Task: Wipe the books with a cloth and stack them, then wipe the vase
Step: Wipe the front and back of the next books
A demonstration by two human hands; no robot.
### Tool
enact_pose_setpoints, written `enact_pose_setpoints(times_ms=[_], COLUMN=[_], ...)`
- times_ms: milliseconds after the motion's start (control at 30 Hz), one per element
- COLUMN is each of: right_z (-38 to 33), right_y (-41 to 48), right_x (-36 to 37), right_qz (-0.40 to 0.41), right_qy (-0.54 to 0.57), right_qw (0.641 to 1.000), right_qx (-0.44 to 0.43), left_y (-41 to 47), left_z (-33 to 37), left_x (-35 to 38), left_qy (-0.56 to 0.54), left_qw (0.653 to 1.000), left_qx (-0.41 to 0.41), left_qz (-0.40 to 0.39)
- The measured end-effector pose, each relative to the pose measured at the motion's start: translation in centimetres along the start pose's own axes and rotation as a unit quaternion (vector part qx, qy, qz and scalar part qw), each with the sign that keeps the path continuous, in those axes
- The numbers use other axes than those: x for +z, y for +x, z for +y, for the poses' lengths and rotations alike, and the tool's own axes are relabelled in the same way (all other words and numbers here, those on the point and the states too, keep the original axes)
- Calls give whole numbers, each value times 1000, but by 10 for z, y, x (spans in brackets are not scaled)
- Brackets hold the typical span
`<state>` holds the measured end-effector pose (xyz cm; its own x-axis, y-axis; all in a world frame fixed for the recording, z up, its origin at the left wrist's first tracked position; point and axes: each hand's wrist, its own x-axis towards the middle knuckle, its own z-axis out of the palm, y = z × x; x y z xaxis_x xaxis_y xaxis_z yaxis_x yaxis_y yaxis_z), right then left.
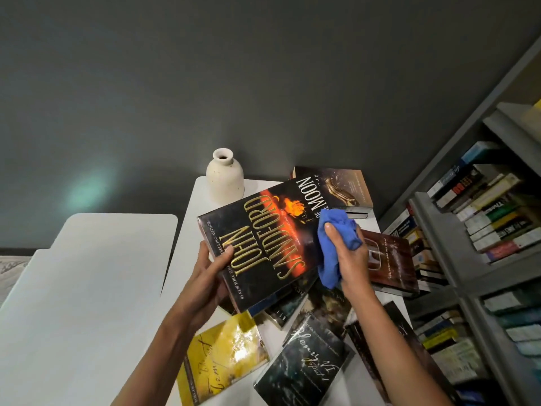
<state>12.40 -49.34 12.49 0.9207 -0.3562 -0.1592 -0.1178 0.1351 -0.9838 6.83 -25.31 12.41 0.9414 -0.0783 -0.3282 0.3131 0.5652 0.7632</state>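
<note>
- The left hand (209, 276) holds the John Sandford book (263, 244) tilted above the white surface (187, 224). It grips the book's near-left corner, with the thumb flat on the front cover and the other fingers (204, 249) wrapped round the edge.
- The right hand (351, 256) clutches a bunched blue cloth (333, 238), its fingers curled tight round the fabric. The cloth is pressed against the right part of the cover, over part of the title.
- The cream vase (224, 177) stands upright at the far edge of the surface, against the grey wall (205, 68). It is just behind the held book and apart from both hands.
- At the far right corner a dark book with a gold figure (341, 186) lies flat on top of another book.
- A brown book (392, 259) lies just right of the right hand, resting on other books at the surface's right edge.
- Nearer the camera, a yellow book (222, 356), a dark Henry VI book (307, 361) and several others lie loosely overlapping, some partly under the held book.
- A grey bookshelf (439, 224) packed with books stands on the right.
- A second white tabletop (87, 288) sits to the left.
</note>
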Motion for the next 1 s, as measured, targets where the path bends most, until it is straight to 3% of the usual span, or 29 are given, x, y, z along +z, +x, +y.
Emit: enact_pose_setpoints(times_ms=[67, 133, 200, 267, 333, 433, 567, 733, 833, 1000], right_z=[-3, -4, -1, 3, 1, -8, -10, 3, 4, -19], right_y=[2, 3, 4, 2, -5, -25, -77, -99, -85, -82], right_x=[-1, 1, 5, 11, 23, 53, 93, 53, 41, 83], right_qz=[-20, -25, -13, 15, 28, -53, -167, -296, -284, -222], right_qy=[-9, -49, -179, -395, -508, -479, -457, -403, -417, -457], right_qw=[1000, 998, 983, 915, 843, 836, 788, 754, 756, 755], right_qx=[-16, -25, -40, -86, -176, -261, -378, -426, -416, -415], left_y=[7, 14, 20, 20, 20, 20, 25, 28, 24, 24], left_z=[9, 10, 7, 3, -1, -4, -8, -1, -2, -2], left_x=[-2, 3, 8, 13, 15, 22, 31, 16, 16, 25], left_qy=[-12, 13, 50, 83, 87, 76, 82, -15, -12, -1], left_qw=[999, 1000, 997, 993, 992, 993, 988, 990, 988, 989], left_qx=[-32, -18, 14, 40, 48, 57, 63, 28, 40, 47], left_qz=[-20, 14, 57, 79, 83, 74, 111, 140, 146, 142])
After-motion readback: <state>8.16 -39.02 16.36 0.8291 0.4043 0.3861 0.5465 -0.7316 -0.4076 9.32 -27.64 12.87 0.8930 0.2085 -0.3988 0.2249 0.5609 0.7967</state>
